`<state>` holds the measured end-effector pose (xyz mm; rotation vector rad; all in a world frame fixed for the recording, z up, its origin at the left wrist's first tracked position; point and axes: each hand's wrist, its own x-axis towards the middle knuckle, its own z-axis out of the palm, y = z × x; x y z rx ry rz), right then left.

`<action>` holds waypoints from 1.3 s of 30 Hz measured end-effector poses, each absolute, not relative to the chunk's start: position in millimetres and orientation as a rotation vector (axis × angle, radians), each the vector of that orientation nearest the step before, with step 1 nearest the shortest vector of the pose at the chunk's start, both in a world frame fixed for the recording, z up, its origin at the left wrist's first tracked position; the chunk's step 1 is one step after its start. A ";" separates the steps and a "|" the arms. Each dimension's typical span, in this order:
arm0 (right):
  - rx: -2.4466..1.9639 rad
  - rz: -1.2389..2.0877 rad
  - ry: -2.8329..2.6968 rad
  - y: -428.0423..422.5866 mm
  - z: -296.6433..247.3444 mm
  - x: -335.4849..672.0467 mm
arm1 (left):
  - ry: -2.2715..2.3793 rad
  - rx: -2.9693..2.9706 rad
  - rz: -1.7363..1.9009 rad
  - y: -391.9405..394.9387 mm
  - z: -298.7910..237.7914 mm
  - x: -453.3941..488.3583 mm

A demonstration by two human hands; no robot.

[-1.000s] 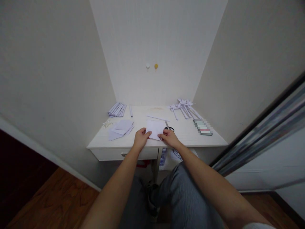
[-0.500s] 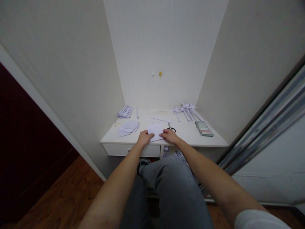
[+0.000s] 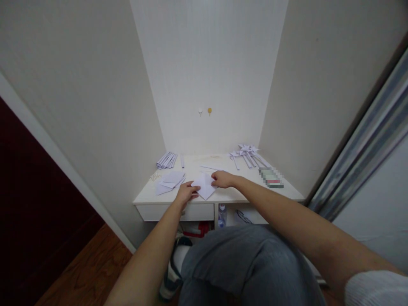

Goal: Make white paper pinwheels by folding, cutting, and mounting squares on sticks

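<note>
A white square paper sheet with crease lines is turned corner-down above the front of the white desk. My left hand grips its left corner between thumb and fingers. My right hand pinches the sheet's upper right side. Left of the hands lies a fanned stack of white paper sheets. Behind the held sheet rests a thin white paper strip. The scissors seen earlier are hidden by my right hand and forearm.
Rolled paper sticks lie bundled at the back left, one stick apart. Paper pinwheels on sticks stand at the back right near a blurred flat object. A bottle stands on the shelf below.
The paper has turned from edge-on to corner-down. My right hand has shifted up along its side, and my left hand holds a corner. My view has tilted and my leg has moved.
</note>
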<state>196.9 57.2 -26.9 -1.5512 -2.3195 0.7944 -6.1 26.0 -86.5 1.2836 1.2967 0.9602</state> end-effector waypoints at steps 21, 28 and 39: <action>-1.200 0.718 -1.955 152.2 -57.9 196.5 | 1.080 1.465 0.978 141.6 -75.7 -9.0; -1.095 0.717 -1.741 148.8 -95.9 205.2 | 1.024 1.201 1.130 178.4 -106.4 -8.0; -0.903 0.523 -2.002 104.9 -99.0 224.8 | 0.960 1.053 1.116 138.2 -111.1 13.4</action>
